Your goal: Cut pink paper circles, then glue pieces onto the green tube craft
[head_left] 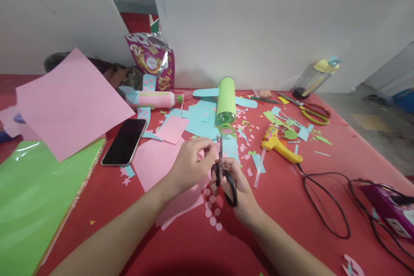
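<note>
My right hand [237, 187] grips a pair of black-handled scissors [230, 187], blades pointing away from me. Close to the blades, my left hand [194, 159] is closed in a pinch on what looks like a small piece of pink paper, mostly hidden by the fingers. Below the hands lie several small pink paper circles [212, 221]. Partly under my left forearm are pink paper sheets [155, 159]. Beyond the blades lies a bottle wrapped in green paper [226, 99], with blue paper wings [246, 102] at its sides.
A pink-wrapped bottle [157, 99], snack bag [152, 60] and phone [125, 142] are to the left. On the right are a yellow glue gun [280, 144] with a trailing cord [336, 228], larger scissors [312, 112], paper scraps [291, 131] and a clear bottle [315, 78].
</note>
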The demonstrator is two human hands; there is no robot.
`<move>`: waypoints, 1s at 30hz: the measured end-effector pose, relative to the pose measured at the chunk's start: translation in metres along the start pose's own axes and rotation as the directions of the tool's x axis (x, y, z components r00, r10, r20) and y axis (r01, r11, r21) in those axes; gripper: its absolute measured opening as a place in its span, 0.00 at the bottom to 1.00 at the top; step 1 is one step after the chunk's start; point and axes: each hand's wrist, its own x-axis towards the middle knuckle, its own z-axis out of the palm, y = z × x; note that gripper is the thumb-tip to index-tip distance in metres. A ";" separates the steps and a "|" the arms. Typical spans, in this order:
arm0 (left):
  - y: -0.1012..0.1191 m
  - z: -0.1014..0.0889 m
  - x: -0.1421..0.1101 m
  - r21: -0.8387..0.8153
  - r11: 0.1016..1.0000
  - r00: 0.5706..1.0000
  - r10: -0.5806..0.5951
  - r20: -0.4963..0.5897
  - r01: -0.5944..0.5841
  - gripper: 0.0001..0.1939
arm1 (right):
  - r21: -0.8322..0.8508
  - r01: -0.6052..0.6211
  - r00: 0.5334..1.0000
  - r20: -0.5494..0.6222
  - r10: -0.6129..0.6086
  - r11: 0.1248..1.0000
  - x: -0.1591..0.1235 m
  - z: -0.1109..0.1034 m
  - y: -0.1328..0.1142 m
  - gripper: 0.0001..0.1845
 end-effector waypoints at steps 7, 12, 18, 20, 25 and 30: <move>0.000 -0.007 0.002 0.054 0.999 0.998 0.000 0.064 -0.003 0.13 | 0.016 -0.021 1.000 0.003 0.021 1.000 0.000 0.000 0.003 0.19; -0.002 -0.013 0.004 0.066 0.998 0.991 -0.026 0.128 0.018 0.14 | 0.007 -0.082 0.996 -0.024 0.082 0.997 0.000 0.003 -0.003 0.17; -0.004 -0.022 0.006 0.069 0.997 0.977 -0.042 0.209 0.028 0.14 | -0.033 -0.106 0.994 -0.023 0.105 0.994 -0.001 0.003 -0.004 0.17; -0.003 -0.026 0.006 0.075 0.996 0.968 -0.058 0.245 0.041 0.14 | -0.046 -0.102 0.995 -0.006 0.102 0.994 -0.001 0.003 -0.003 0.17; -0.001 -0.035 0.009 0.092 0.994 0.945 -0.078 0.319 0.051 0.15 | -0.030 -0.160 0.984 0.070 0.162 0.987 -0.004 0.002 -0.001 0.19; 0.000 -0.043 0.010 0.110 0.992 0.923 -0.096 0.373 0.059 0.15 | -0.028 -0.240 0.966 0.087 0.242 0.970 -0.005 0.002 -0.001 0.21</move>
